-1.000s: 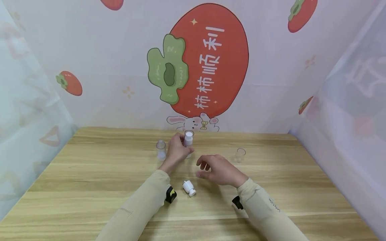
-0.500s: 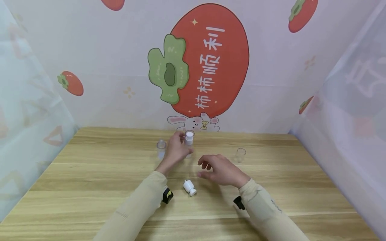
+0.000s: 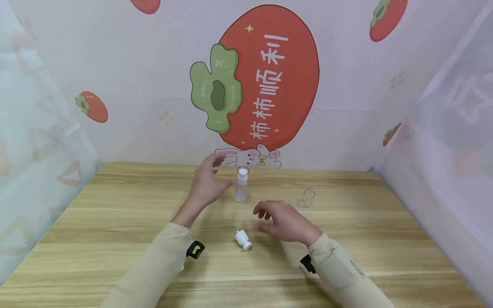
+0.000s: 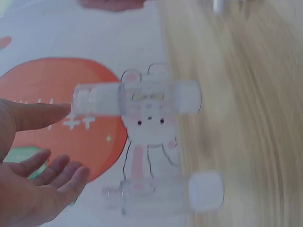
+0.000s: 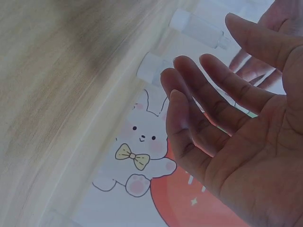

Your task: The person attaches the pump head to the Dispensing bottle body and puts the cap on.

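Observation:
A clear bottle with a white pump top [image 3: 241, 190] and a transparent cap stands upright near the back of the table. My left hand [image 3: 208, 182] is just to its left, thumb toward the bottle and fingers spread, holding nothing. A second clear bottle [image 4: 161, 196], its neck bare, shows below the capped one in the left wrist view; in the head view the left hand hides it. To the front right of the capped bottle, my right hand [image 3: 286, 222] hovers with loosely bent fingers and holds nothing. A loose white pump head [image 3: 243, 240] lies between the forearms.
A small transparent cap [image 3: 307, 199] stands on the wooden table [image 3: 346, 265] at the right. Behind the table rises a backdrop [image 3: 154, 77] printed with persimmons and a rabbit, and pale sheets enclose both sides.
My left hand has let go of the capped bottle and moved left and back, its fingers opening, over the second bottle in the head view. The right hand has hardly moved.

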A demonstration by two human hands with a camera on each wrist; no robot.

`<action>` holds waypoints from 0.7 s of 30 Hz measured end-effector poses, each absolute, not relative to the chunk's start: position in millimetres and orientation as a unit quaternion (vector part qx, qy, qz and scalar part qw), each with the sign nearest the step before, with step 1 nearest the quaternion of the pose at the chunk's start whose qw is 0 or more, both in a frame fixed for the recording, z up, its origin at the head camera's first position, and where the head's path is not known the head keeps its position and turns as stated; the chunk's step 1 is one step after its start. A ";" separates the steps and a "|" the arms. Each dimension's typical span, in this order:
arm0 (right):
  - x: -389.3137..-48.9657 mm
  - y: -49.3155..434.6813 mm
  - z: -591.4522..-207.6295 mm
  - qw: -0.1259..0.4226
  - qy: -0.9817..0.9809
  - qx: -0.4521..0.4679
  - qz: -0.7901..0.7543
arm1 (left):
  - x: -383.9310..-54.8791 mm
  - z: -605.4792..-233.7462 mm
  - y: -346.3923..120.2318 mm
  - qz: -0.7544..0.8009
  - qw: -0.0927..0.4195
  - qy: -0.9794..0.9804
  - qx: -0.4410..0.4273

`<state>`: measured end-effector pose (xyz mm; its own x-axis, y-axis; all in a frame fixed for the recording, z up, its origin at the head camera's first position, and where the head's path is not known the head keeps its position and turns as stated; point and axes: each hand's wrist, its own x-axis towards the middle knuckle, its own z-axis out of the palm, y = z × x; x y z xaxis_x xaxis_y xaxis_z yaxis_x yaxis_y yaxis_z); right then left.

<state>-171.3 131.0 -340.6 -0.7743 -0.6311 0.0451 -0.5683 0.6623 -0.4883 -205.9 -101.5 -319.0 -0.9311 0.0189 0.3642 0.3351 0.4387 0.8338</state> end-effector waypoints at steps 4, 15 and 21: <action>-170.2 131.7 -340.8 0.055 0.906 -0.339 -0.247 | -203.8 -317.9 -116.3 -0.522 0.169 -0.829 -0.108; -166.2 129.3 -342.0 0.050 0.902 -0.345 -0.256 | -202.3 -331.4 -142.4 -0.538 0.148 -0.825 -0.091; -165.1 126.9 -343.5 0.053 0.901 -0.348 -0.256 | -202.5 -345.2 -151.3 -0.565 0.121 -0.813 -0.063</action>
<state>-165.1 126.9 -343.5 -0.7525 -0.6534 0.0828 -0.5995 0.6274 -0.4969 -202.5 -151.3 -345.2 -0.9628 -0.0347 0.2679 0.2390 0.3526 0.9047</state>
